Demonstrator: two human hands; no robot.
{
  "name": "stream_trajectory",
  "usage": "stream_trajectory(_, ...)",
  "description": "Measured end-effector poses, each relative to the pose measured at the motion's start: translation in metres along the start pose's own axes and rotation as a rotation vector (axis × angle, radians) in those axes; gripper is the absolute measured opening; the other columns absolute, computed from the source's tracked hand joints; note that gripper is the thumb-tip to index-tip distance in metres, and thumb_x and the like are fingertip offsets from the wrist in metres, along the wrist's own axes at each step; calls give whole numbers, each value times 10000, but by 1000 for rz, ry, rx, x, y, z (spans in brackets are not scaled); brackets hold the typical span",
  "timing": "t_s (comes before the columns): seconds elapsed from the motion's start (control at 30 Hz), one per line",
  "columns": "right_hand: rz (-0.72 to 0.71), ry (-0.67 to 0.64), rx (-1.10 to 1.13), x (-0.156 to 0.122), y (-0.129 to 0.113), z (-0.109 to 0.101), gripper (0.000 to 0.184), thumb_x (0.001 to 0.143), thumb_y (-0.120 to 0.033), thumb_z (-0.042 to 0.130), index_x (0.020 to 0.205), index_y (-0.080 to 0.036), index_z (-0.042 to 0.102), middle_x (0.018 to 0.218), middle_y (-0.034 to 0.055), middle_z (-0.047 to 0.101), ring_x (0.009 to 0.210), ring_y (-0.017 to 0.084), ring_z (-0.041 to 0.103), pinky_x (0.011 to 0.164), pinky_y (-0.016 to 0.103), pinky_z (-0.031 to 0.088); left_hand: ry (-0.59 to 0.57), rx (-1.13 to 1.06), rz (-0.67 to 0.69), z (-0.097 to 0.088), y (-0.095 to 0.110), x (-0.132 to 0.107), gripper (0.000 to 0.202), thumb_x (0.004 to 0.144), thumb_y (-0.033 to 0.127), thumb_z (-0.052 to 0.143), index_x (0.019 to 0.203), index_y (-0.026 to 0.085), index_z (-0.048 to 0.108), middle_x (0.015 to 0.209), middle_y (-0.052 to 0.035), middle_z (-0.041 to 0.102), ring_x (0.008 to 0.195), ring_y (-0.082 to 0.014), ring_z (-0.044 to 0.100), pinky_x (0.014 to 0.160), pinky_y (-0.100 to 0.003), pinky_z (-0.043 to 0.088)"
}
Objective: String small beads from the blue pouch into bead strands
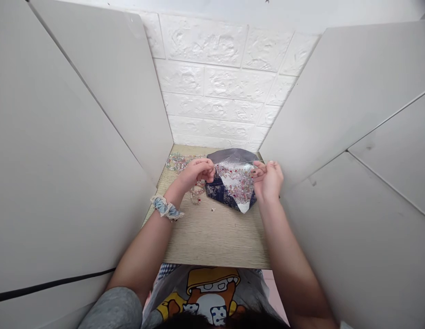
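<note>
A thin, pale thread (238, 163) stretches between my two hands. My left hand (199, 172) is closed in a pinch at its left end. At the other end my right hand (269, 179) pinches it, fingers bent. Below the thread lies an opened dark blue patterned pouch (222, 195) with a shiny silver lining. Loose pink, red and clear beads (238, 183) are spread over that lining. Strung beads (180, 161) in pale colours rest behind my left hand, and another beaded strand (196, 194) lies just below it. The fingertips are too small to make out fully.
The narrow wooden tabletop (215, 240) sits between white panels (105, 77) on the left and grey-white panels (339, 105) on the right. A white brick-patterned wall (215, 82) closes the back. One tiny metallic piece (212, 210) lies in front of the pouch.
</note>
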State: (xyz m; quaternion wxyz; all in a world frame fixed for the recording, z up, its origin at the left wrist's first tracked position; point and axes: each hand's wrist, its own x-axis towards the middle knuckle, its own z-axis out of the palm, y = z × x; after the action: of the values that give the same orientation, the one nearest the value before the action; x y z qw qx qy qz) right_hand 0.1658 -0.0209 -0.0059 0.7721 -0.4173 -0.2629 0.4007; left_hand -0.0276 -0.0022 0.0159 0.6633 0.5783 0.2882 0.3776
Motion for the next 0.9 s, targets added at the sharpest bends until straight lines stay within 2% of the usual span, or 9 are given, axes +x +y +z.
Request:
stream_trajectory(0.13,36,96,114,8,-2,-7,135,835,-200,293,700,-212,289,666,-18,642,537,68,606,615,230,503,78,-133,131,-7,2,-1,123,652,204,512,552,132,516,706,-24,548,709,-107,534,691,-245,431)
stream_trajectory(0.3,-123,108,26,5,0,-3,98,842,-243,299,747,-224,309,946,-3,611,812,83,620,755,302,484,150,-224,185,-10,6,-1,147,666,226,493,550,146,450,639,-10,522,614,-92,518,637,-248,437)
stream_trajectory(0.37,-231,95,-80,1,2,-1,77,831,-279,334,773,-227,333,1106,12,540,884,88,597,762,303,475,243,-112,181,-10,5,1,144,699,266,485,610,158,452,566,14,493,512,-74,479,549,-224,417)
stream_trajectory(0.43,-317,34,-195,-3,5,2,94,821,-313,354,790,-224,352,1183,31,485,937,106,574,766,309,464,346,124,158,-10,2,4,141,732,309,468,700,171,476,529,31,486,448,-72,449,483,-214,383)
stream_trajectory(0.53,-398,-133,-360,-11,8,4,122,827,-334,342,810,-217,373,1178,63,490,963,134,555,789,335,438,414,584,113,-11,-6,6,183,750,329,447,837,190,527,629,6,563,533,-105,511,532,-239,403)
stream_trajectory(0.6,-452,-264,-507,-16,10,6,120,834,-317,333,820,-214,394,1143,68,520,951,143,549,803,342,419,376,840,132,-10,-9,6,188,743,304,456,848,192,564,768,-22,605,704,-139,548,663,-271,423)
stream_trajectory(0.67,-519,-391,-683,-20,12,9,119,834,-293,343,811,-212,428,1057,58,566,910,149,544,795,334,409,325,955,175,-7,-10,6,201,745,269,449,870,189,584,907,-36,608,865,-162,530,790,-294,399)
stream_trajectory(0.8,-705,-537,-925,-25,17,14,133,812,-259,391,760,-208,502,861,42,567,844,166,505,776,324,389,173,744,188,5,-10,6,324,795,287,373,1064,186,523,1096,-48,552,996,-146,492,857,-266,376)
stream_trajectory(0.9,-777,-529,-972,-27,22,16,129,802,-253,411,769,-211,528,900,51,534,889,177,473,820,341,357,73,568,156,13,-14,8,377,797,362,375,1094,171,507,992,-52,587,877,-129,533,762,-234,411)
